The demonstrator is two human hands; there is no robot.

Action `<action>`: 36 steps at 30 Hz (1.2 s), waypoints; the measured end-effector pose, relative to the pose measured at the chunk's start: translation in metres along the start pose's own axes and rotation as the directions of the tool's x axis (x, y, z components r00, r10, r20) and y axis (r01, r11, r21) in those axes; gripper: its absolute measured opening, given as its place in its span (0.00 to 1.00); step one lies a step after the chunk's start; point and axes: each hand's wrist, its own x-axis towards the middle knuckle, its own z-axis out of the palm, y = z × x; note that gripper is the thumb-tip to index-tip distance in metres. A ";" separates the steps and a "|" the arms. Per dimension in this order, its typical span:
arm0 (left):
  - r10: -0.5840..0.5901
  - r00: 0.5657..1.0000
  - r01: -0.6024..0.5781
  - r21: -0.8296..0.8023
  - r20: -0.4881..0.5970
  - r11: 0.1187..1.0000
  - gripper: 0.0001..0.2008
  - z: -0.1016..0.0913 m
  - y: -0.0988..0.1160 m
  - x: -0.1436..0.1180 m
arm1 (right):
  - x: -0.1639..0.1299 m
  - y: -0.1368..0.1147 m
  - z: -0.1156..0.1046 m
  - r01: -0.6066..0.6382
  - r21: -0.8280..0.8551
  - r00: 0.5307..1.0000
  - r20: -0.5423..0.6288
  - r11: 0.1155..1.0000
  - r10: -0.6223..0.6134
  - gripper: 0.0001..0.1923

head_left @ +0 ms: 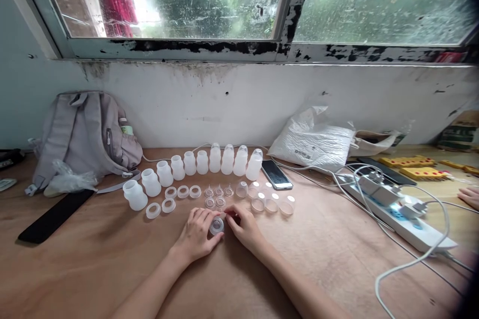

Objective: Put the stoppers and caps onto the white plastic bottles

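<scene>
My left hand (196,236) is closed around a small baby bottle (216,227), seen from above, with a clear nipple in its ring-shaped top. Just right of it is my right hand (244,225), its fingers curled and fingertips close together by the bottle's rim; whether they pinch something is hidden. Beyond my hands lie several clear silicone nipples (220,202). White collar rings (168,205) are spread to their left, and clear dome caps (272,203) to the right. An arc of frosted bottles stands behind, some open-necked (163,173), others capped (240,160).
A phone (277,175) lies right of the bottles. Farther right, a power strip (396,214) trails white cables. A white plastic parcel (314,139) rests against the wall. At left are a backpack (88,134) and a black flat object (56,217). Another person's hand (469,197) shows far right.
</scene>
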 end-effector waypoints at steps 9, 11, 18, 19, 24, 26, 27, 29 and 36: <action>-0.174 0.982 0.154 -0.235 -0.067 0.960 0.08 0.001 -0.003 0.002 | -0.003 0.003 0.002 0.064 0.008 0.996 0.069 0.998 -0.065 0.16; -0.308 0.950 0.258 -0.439 -0.044 0.860 0.09 0.002 -0.002 0.003 | -0.006 0.000 0.002 0.079 0.038 0.994 0.073 0.996 -0.082 0.18; -0.509 0.859 0.342 -0.810 0.063 0.476 0.11 0.012 -0.002 0.006 | -0.012 -0.021 -0.003 0.056 0.147 0.996 0.064 0.987 -0.067 0.11; -0.510 0.856 0.348 -0.822 0.084 0.450 0.11 0.014 -0.002 0.006 | -0.012 -0.023 -0.003 0.046 0.158 0.997 0.060 0.986 -0.056 0.09; -0.526 0.841 0.380 -0.830 0.127 0.408 0.13 0.013 0.001 0.005 | -0.010 -0.022 0.006 -0.070 0.196 0.997 0.028 0.978 0.065 0.09; -0.496 0.862 0.354 -0.824 0.104 0.443 0.14 0.011 0.006 0.005 | -0.010 -0.021 0.007 -0.088 0.222 0.996 0.019 0.971 0.086 0.10; -0.470 0.877 0.343 -0.820 0.104 0.458 0.14 0.009 0.008 0.004 | -0.010 -0.021 0.007 -0.093 0.235 0.996 0.013 0.967 0.093 0.10; -0.420 0.899 0.341 -0.806 0.127 0.485 0.14 0.007 0.012 0.003 | -0.009 -0.022 0.005 -0.105 0.262 0.994 0.012 0.959 0.106 0.10; -0.382 0.919 0.336 -0.707 0.100 0.622 0.11 0.005 0.016 0.001 | -0.009 -0.021 0.010 -0.138 0.322 0.989 -0.006 0.937 0.147 0.10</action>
